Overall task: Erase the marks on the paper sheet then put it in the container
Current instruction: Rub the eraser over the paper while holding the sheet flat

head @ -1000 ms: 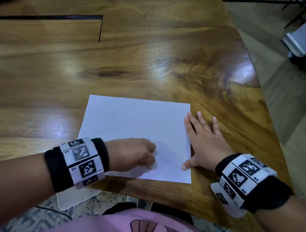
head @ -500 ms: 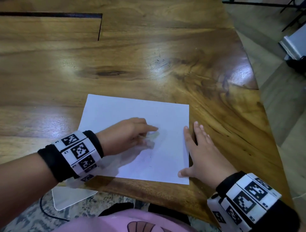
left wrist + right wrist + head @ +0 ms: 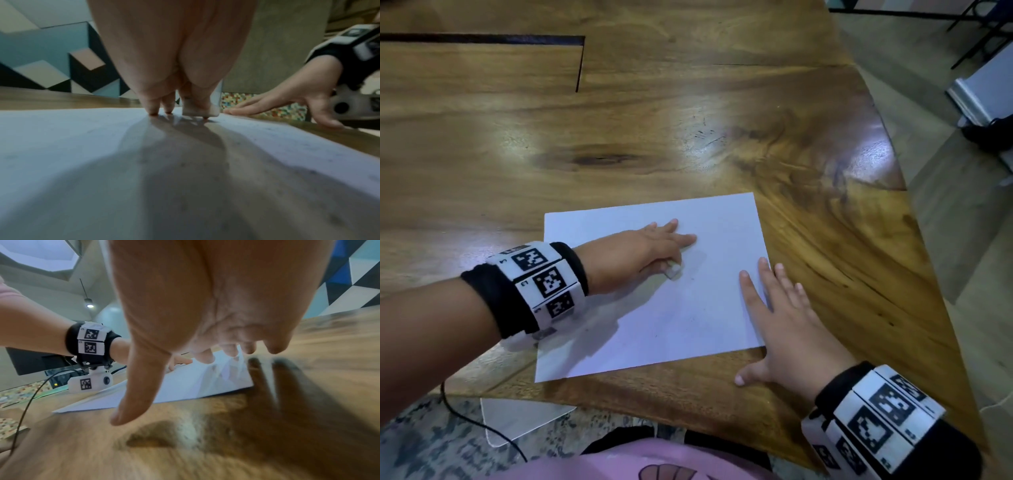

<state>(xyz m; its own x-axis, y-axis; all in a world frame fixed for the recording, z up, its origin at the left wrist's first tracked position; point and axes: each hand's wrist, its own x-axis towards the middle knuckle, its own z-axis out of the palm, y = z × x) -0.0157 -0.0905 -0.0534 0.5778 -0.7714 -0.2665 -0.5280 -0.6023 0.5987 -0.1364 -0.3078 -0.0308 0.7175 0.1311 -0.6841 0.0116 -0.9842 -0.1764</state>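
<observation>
A white paper sheet (image 3: 688, 301) lies flat near the front edge of the wooden table (image 3: 619, 137), turned a little anticlockwise. My left hand (image 3: 654, 250) rests on the sheet's upper middle and pinches a small white eraser (image 3: 673, 271) against the paper; in the left wrist view the eraser (image 3: 200, 110) stands on the sheet (image 3: 82, 146) under my thumb. My right hand (image 3: 780, 308) lies flat with straight, spread fingers across the sheet's right edge, part on paper, part on wood. Only faint grey specks show on the paper.
A clear plastic container (image 3: 517, 418) sits below the table's front edge on a patterned floor, with a black cable (image 3: 465, 421) beside it. The table's right edge (image 3: 914, 274) curves away close to my right hand. A dark slot (image 3: 578, 61) cuts the tabletop at far left.
My left hand has slid with the eraser from the sheet's lower edge up toward its middle. The sheet has turned slightly anticlockwise. My right hand has stayed flat at the right edge.
</observation>
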